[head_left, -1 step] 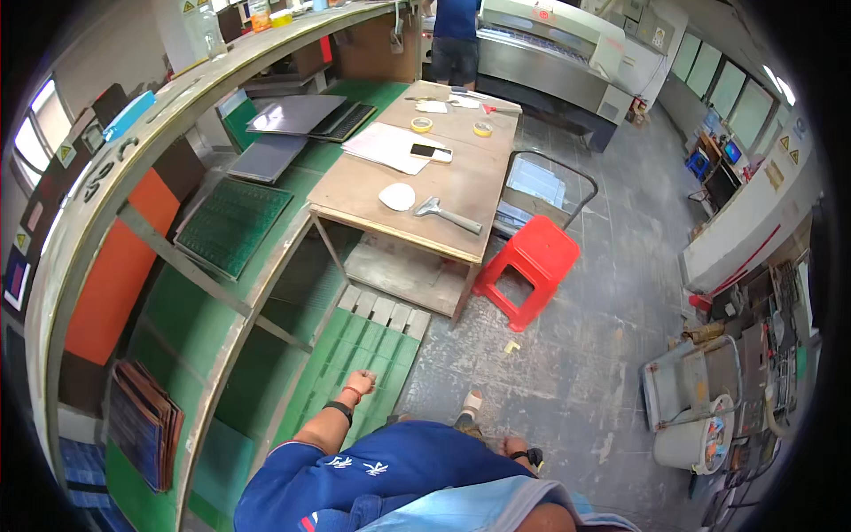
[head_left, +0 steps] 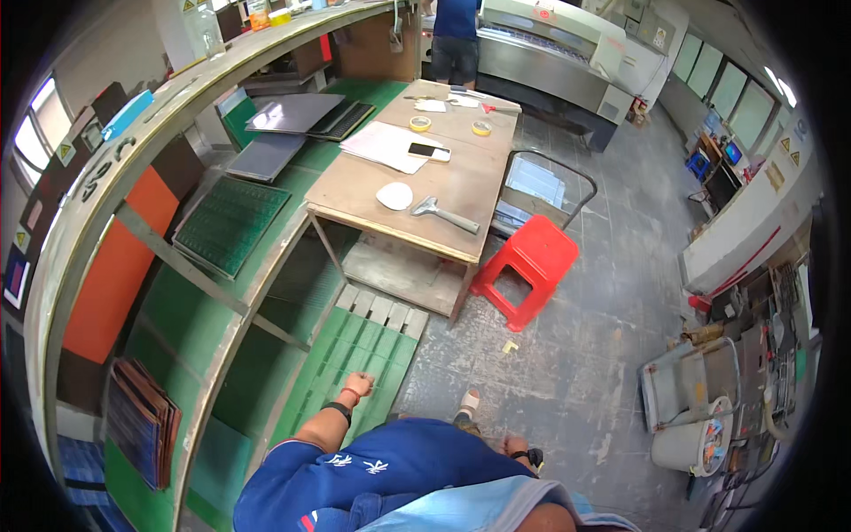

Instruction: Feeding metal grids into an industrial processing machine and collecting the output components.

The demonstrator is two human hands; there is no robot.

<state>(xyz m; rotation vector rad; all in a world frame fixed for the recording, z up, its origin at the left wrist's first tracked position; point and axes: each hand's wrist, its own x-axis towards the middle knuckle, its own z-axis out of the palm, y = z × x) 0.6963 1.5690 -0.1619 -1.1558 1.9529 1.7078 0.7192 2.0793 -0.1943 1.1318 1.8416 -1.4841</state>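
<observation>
My left hand (head_left: 359, 383) hangs over a green slatted pallet (head_left: 353, 341), its fingers curled in with nothing visible in them. A dark band circles that wrist. Low beside my body is my right hand (head_left: 516, 445), above the grey floor; its fingers are too small and partly hidden to read. Ahead stands a wooden table (head_left: 355, 191) with a scraper (head_left: 445, 215), a white rounded piece (head_left: 394, 196), a phone (head_left: 429, 152), paper sheets (head_left: 381, 146) and two tape rolls (head_left: 420, 124). Neither hand touches the table.
A red plastic stool (head_left: 541, 248) stands right of the table, by a cart handle (head_left: 581, 208). On the left runs a long shelf rack (head_left: 226, 355) with flat panels. A white bucket (head_left: 696, 443) sits at the right. Beyond the table, a person (head_left: 456, 40) stands near a large machine (head_left: 541, 66).
</observation>
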